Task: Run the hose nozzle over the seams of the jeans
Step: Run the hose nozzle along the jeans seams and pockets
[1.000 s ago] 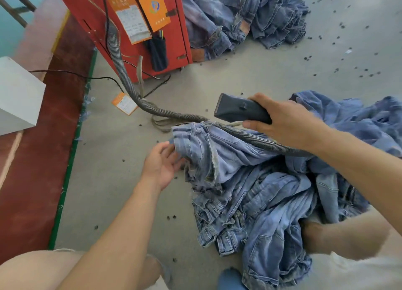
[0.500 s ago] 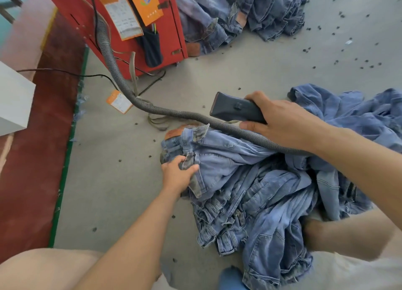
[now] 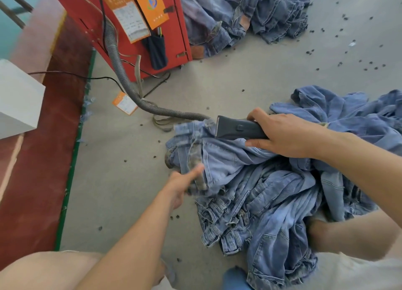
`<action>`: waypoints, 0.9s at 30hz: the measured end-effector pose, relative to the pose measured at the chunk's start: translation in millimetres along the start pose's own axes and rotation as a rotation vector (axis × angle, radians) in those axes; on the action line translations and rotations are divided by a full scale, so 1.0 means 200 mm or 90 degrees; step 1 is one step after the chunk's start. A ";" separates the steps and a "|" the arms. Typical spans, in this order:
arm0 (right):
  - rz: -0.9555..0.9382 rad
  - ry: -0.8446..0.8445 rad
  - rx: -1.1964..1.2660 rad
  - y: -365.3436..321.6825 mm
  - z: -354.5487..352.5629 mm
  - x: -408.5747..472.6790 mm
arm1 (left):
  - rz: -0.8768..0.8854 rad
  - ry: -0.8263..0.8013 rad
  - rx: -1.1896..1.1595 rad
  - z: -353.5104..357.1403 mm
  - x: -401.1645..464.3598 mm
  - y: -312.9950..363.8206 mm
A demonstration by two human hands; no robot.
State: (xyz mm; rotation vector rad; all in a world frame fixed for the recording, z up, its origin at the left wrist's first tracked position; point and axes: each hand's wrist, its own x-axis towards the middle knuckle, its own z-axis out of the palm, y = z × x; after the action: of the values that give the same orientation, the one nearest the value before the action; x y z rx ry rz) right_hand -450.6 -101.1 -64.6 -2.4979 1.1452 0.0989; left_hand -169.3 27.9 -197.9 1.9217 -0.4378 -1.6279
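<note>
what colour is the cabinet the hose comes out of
Red. The cabinet shows best in the head view, at top left, with the grey ribbed hose running down from it.

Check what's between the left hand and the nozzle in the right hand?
Head view: only denim. The top jeans span from the left hand, gripping their edge, up to the nozzle held by the right hand.

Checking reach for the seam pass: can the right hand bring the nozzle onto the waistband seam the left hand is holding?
Probably yes. The right hand grips the nozzle just beside the waistband held by the left hand; nothing lies between.
</note>
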 end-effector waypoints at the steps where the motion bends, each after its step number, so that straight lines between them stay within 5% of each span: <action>1: 0.002 -0.001 0.002 0.00 0.00 0.00 | -0.037 -0.062 0.138 0.01 -0.02 -0.05; 4: 0.003 -0.001 0.002 0.02 -0.01 -0.01 | 0.026 -0.057 0.234 0.03 -0.03 -0.14; 12: -0.060 0.015 -0.018 0.08 -0.10 -0.04 | 0.248 -0.031 -0.214 -0.07 -0.14 0.39; 21: -0.090 0.018 -0.022 0.12 -0.06 -0.09 | 0.162 -0.095 -0.240 -0.02 -0.17 0.51; 24: -0.088 -0.009 -0.024 0.12 -0.06 -0.11 | 0.075 -0.222 -0.134 -0.08 -0.18 0.49; 27: -0.083 -0.020 -0.031 0.11 -0.05 -0.12 | 0.082 -0.231 0.192 -0.09 -0.20 0.45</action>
State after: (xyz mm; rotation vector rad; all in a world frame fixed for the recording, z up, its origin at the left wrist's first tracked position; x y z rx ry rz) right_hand -483.5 -101.4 -57.0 -2.5967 0.9747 0.1314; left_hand -149.2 -15.0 -108.9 1.7531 -0.9825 -1.9140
